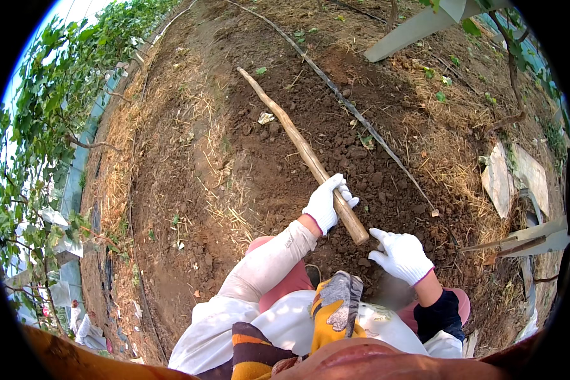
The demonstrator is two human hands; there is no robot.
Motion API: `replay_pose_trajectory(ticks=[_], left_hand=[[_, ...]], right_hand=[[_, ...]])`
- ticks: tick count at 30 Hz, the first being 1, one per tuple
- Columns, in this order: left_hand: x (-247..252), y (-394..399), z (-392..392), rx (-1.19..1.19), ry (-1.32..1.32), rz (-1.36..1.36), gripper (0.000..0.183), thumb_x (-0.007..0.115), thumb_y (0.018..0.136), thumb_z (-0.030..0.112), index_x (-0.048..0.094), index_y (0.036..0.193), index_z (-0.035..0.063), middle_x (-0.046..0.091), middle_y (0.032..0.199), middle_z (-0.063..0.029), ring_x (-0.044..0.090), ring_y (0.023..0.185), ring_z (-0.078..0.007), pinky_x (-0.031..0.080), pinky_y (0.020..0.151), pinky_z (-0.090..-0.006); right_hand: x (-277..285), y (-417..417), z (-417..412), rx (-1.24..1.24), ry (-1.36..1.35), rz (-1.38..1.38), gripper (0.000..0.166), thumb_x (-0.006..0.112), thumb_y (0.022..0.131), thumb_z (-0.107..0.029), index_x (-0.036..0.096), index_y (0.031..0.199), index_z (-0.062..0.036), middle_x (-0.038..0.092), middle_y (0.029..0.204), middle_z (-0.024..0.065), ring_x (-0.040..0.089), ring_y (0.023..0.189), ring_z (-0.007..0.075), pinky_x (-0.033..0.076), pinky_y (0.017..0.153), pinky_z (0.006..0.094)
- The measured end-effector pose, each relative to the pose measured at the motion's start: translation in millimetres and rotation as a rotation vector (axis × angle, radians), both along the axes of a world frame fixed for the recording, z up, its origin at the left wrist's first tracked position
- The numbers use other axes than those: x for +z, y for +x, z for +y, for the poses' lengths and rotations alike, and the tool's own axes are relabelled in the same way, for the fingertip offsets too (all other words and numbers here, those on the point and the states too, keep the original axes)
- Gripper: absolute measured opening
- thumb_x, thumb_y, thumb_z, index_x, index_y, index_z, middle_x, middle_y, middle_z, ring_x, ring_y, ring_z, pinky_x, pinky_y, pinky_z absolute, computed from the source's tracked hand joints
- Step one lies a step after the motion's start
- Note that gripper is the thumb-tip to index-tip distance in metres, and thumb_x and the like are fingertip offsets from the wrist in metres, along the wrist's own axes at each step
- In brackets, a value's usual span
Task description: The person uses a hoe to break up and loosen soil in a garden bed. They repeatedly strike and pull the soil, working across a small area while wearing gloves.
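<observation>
My left hand (330,202), in a white knit work glove, is wrapped round a long, slightly bent wooden pole (294,135) near its thick cut end. The pole slants up and to the left over loose brown soil (266,175); whether its far end touches the ground I cannot tell. Just right of the thick end is my right hand (401,256), gloved in the same white knit. Its thumb and forefinger are apart, with a small gap between them and the wood, and nothing is seen in it. A patterned yellow and grey cloth (337,304) hangs below my chin.
A dark, thin irrigation hose (335,88) crosses the soil to the right of the pole. Leafy vines (42,104) line the left side. Straw lies on both sides. Pale flat slabs (498,178) and a grey strip (420,28) stand at the right, near woody vine stems (513,80).
</observation>
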State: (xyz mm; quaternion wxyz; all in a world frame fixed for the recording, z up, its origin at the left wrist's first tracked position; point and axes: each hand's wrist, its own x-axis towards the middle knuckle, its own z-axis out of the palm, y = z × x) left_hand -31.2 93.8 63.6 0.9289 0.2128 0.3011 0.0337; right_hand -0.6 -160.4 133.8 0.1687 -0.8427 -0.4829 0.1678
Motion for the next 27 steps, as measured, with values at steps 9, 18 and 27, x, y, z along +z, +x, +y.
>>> replay_pose_trajectory(ticks=[9,18,27], left_hand=[[-0.5,-3.0,1.2,-0.014,0.007,-0.026,0.021,0.071,0.095,0.028,0.060,0.098,0.0099,0.058,0.078,0.0023,0.063,0.066,-0.0145,0.060,0.087,-0.0456],[1.0,-3.6,1.4,-0.012,0.007,-0.031,0.021,0.071,0.095,0.028,0.061,0.098,0.0098,0.058,0.077,0.0025,0.063,0.066,-0.0147,0.059,0.087,-0.0458],[1.6,-4.3,1.6,-0.013,0.000,-0.035,0.020,0.070,0.096,0.027,0.061,0.098,0.0098,0.058,0.076,0.0030,0.062,0.065,-0.0149,0.058,0.088,-0.0462]], right_hand=[[1.1,0.4,0.2,-0.010,0.003,0.039,0.055,0.074,0.084,-0.032,0.062,0.132,-0.0065,0.075,0.088,0.0109,0.072,0.081,0.0312,0.058,0.073,0.0422],[-1.9,1.0,-1.1,-0.004,-0.003,0.030,0.056,0.073,0.085,-0.034,0.061,0.133,-0.0075,0.075,0.090,0.0130,0.072,0.081,0.0325,0.057,0.073,0.0429],[-6.4,1.9,-3.1,0.011,0.017,0.036,0.056,0.073,0.087,-0.037,0.060,0.134,-0.0086,0.073,0.093,0.0175,0.071,0.082,0.0354,0.056,0.072,0.0447]])
